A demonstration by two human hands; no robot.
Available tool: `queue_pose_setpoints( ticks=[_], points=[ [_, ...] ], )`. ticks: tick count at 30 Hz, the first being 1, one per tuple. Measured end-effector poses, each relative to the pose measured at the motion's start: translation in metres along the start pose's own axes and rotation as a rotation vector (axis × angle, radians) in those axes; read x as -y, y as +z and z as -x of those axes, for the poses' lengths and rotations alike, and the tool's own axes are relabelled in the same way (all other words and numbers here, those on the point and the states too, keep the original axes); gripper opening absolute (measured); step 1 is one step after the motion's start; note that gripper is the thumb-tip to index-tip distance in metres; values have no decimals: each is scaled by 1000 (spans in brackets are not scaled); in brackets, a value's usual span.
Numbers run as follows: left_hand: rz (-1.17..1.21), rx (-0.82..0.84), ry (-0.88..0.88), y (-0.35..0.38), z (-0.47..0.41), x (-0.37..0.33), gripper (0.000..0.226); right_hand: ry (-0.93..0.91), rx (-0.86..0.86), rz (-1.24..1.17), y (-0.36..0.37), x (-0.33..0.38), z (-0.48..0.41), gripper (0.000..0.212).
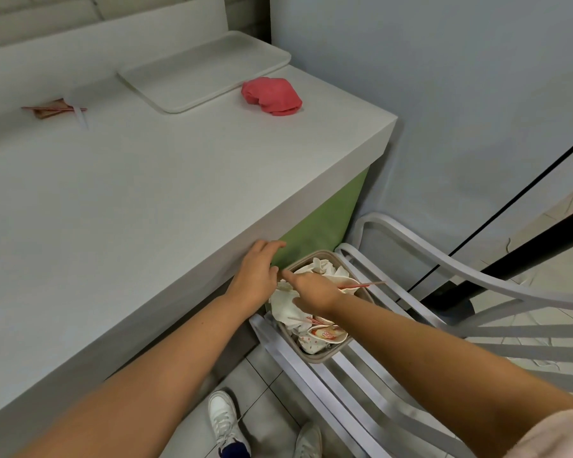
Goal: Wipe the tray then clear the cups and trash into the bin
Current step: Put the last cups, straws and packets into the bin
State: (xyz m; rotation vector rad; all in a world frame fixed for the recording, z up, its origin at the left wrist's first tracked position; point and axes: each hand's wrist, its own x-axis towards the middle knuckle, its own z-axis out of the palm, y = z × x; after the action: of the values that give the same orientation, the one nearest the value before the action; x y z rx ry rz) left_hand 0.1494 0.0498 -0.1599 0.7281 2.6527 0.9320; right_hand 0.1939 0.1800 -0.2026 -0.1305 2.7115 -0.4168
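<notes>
Bin on chair beside counter's right edge, stuffed with soft crumpled napkins and cups; left hand fingers straight, empty; right hand down on them, grip unclear; leftover straws at far left edge probably light, flimsy, so pinch mid-length, bunched.

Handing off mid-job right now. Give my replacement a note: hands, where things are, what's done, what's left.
Left hand: open, by the counter edge above the bin.
Right hand: over the bin's trash, grip unclear; a straw pokes out beside it.
Done: tray bare on the counter, red cloth beside it; cups and napkins in the bin.
Left: wrapper and straws on the counter's far side.
</notes>
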Motion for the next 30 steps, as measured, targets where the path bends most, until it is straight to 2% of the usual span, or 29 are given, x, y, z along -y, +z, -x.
queue_pose_setpoints(
  ticks=[8, 11, 15, 17, 23, 30],
  points=[
    [6, 16, 17, -3, 1, -2, 45, 39, 108, 305, 4, 8, 0, 38],
    [13, 13, 30, -3, 0, -5, 43, 72, 152, 271, 1, 9, -2, 38],
    [23, 1, 54, -6, 0, -11, 41, 96, 145, 202, -9, 10, 0, 57],
    [18, -14, 68, -8, -2, -13, 40, 113, 105, 208, -15, 7, -1, 60],
    [46, -105, 129, -21, -5, -24, 33, 159, 31, 247, -47, 4, 1, 50],
    [26, -177, 164, -52, -18, -40, 20, 267, 255, 254, -116, 16, 1, 26]
  ],
)
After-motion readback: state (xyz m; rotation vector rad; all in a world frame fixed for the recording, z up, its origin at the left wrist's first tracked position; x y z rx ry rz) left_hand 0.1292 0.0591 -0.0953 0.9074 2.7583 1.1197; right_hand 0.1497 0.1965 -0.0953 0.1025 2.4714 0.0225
